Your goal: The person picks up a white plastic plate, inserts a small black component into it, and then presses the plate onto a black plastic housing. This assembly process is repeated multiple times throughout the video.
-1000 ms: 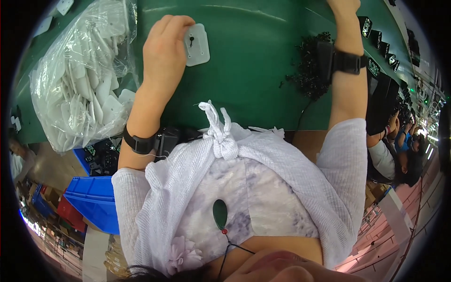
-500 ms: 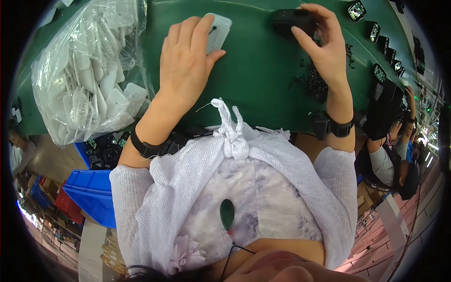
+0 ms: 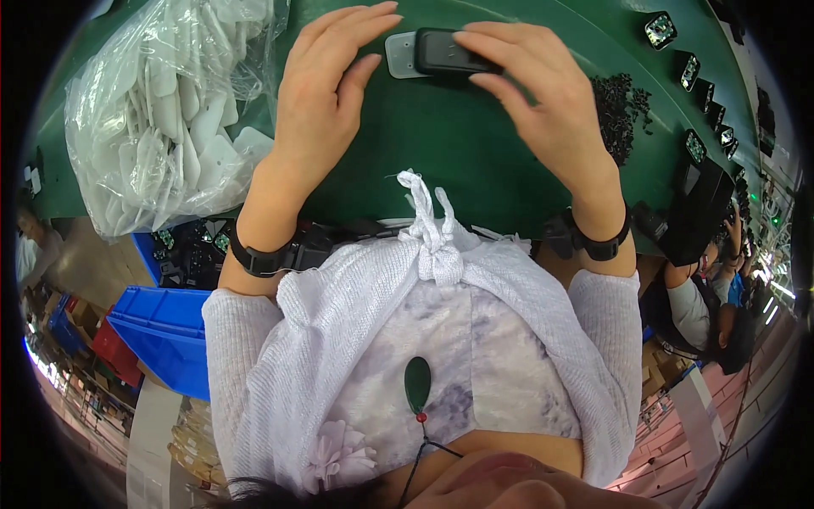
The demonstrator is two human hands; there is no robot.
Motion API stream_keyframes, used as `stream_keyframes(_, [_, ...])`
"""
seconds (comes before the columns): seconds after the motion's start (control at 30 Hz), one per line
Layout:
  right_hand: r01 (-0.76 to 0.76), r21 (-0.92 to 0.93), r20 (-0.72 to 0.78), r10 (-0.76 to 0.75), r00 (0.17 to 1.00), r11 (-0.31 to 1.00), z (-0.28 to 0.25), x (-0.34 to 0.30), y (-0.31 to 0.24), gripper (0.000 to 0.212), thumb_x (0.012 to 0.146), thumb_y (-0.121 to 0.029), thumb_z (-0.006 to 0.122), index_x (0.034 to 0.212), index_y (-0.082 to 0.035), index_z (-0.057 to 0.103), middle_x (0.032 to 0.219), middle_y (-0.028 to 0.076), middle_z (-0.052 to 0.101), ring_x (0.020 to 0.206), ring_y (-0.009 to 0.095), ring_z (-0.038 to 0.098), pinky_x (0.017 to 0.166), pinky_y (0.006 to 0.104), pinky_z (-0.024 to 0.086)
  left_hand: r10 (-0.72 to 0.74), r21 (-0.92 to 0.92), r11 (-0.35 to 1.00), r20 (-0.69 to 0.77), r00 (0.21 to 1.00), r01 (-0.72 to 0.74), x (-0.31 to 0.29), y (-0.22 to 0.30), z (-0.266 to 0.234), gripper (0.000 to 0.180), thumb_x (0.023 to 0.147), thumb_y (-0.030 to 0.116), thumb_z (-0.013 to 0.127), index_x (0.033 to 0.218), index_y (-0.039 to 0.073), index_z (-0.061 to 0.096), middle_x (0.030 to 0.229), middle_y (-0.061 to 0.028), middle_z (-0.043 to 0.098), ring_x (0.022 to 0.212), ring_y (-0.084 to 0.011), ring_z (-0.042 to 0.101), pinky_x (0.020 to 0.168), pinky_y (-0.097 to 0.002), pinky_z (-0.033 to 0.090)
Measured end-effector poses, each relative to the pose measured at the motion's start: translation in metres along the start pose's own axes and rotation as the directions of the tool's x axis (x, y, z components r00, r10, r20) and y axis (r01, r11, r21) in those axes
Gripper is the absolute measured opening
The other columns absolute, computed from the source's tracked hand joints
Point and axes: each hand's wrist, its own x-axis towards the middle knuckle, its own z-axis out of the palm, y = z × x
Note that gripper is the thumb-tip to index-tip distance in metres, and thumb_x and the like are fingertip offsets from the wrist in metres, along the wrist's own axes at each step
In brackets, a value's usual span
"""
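Note:
My right hand (image 3: 543, 89) grips a black rounded rectangular casing (image 3: 445, 53) by its right end, thumb below and fingers on top. The casing overlaps part of a pale, translucent rounded plate (image 3: 400, 56) on the green table. Just left of that plate is my left hand (image 3: 326, 89), its thumb and fingers apart with nothing between them. Whether the casing touches the plate I cannot tell.
A clear plastic bag (image 3: 170, 119) full of pale plates lies at the left. Small black parts (image 3: 623, 114) are heaped right of my right hand. Several black casings with circuit boards (image 3: 660, 31) line the right side. Blue bins (image 3: 161, 339) stand lower left; another person sits at right.
My right hand has brought the black casing leftward over the plate. My left hand has let go of the plate and drawn slightly left; the plate now lies on the table.

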Motion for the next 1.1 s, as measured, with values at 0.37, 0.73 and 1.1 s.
stream_keyframes(0.37, [0.556, -0.095, -0.401, -0.543, 0.738, 0.826, 0.052, 0.026, 0.03, 0.041, 0.076, -0.004, 0.071, 0.117, -0.003, 0.064, 0.109, 0.012, 0.063, 0.097, 0.03, 0.061, 0.084, 0.0363, 0.051, 0.008, 0.201, 0.979, 0.173, 0.985, -0.043, -0.01, 0.005, -0.002, 0.046, 0.088, -0.006, 0.047, 0.127, 0.012, 0.064, 0.133, -0.0022, 0.062, 0.126, -0.0262, 0.055, 0.098, -0.0359, 0.042])
stream_keyframes(0.73, [-0.079, 0.151, 0.056, 0.071, 0.996, 0.985, 0.017, 0.016, 0.004, 0.042, 0.079, 0.002, 0.07, 0.12, -0.006, 0.065, 0.112, 0.01, 0.065, 0.101, 0.026, 0.062, 0.088, 0.0323, 0.051, -0.002, 0.347, 0.937, 0.09, 0.996, -0.029, -0.016, 0.011, 0.017, 0.056, 0.072, 0.005, 0.073, 0.127, 0.008, 0.063, 0.127, -0.007, 0.064, 0.118, -0.0255, 0.059, 0.091, -0.035, 0.047])
stream_keyframes(1.1, [-0.349, 0.847, 0.141, 0.463, 0.875, 0.401, 0.037, -0.002, -0.011, 0.046, 0.087, 0.002, 0.068, 0.131, -0.003, 0.054, 0.117, 0.01, 0.064, 0.107, 0.019, 0.061, 0.094, 0.0302, 0.048, -0.564, -0.63, 0.534, 0.232, 0.793, 0.564, -0.02, 0.019, 0.017, 0.029, 0.088, 0.018, 0.073, 0.105, -0.004, 0.065, 0.084, -0.0044, 0.07, 0.074, -0.0071, 0.062, 0.066, -0.0209, 0.05])
